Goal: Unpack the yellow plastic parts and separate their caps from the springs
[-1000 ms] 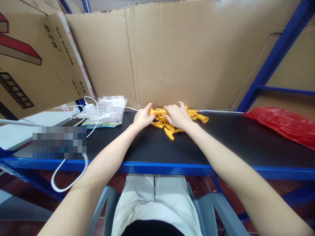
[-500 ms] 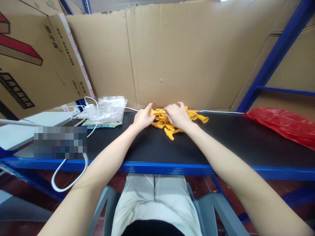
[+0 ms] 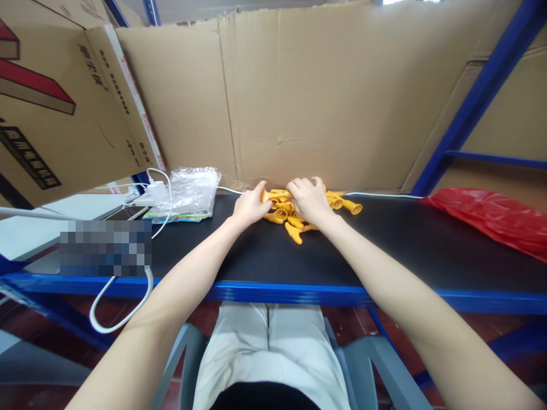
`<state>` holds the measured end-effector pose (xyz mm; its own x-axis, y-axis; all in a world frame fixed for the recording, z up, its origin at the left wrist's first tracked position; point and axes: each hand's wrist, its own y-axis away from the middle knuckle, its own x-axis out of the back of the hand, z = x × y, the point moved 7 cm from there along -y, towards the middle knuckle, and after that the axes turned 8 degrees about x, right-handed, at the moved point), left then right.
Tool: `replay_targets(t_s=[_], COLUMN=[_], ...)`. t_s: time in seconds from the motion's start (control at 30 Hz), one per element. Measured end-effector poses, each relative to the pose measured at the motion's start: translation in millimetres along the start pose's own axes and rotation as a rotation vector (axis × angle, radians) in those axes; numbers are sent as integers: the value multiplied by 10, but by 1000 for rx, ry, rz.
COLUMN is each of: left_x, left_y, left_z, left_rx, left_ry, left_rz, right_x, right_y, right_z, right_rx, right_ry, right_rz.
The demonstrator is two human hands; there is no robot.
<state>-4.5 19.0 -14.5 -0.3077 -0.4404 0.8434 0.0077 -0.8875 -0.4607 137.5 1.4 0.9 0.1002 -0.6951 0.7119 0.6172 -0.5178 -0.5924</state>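
Observation:
A heap of yellow-orange plastic pieces [image 3: 294, 221], several with hollow flared ends, lies on the black tabletop near the cardboard. My left hand [image 3: 251, 206] is closed on the left end of one yellow plastic piece [image 3: 278, 195], with the thumb and fingers on either side of it. The same piece runs across to my right hand [image 3: 308, 199], whose fingers are curled at its other end and hide it. Under and around my right hand lie more pieces. A flared one [image 3: 351, 206] sticks out at the right, and a curved one [image 3: 293, 232] lies at the front.
Cardboard [image 3: 333, 102] stands behind the tabletop [image 3: 273, 259]. A clear plastic packet [image 3: 194, 191], white charger [image 3: 156, 191], cables and a phone [image 3: 128, 212] lie at the left. A red plastic bag [image 3: 491, 219] lies at the right. Blue posts [image 3: 474, 94] and a front rail [image 3: 290, 292] frame the table.
The yellow plastic piece between my hands shows more plainly and sits level. My right hand has shifted very slightly. The heap has stayed in place.

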Motion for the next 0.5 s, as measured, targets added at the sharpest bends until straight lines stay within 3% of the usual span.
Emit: replay_targets(t_s=[0.5], left_x=[8], left_y=[-9], left_z=[-46], left_rx=[1], left_ry=[8], left_rz=[-9], right_x=[-52], right_y=[44], right_z=[3], right_rx=[8], right_ry=[-170], right_rz=[21])
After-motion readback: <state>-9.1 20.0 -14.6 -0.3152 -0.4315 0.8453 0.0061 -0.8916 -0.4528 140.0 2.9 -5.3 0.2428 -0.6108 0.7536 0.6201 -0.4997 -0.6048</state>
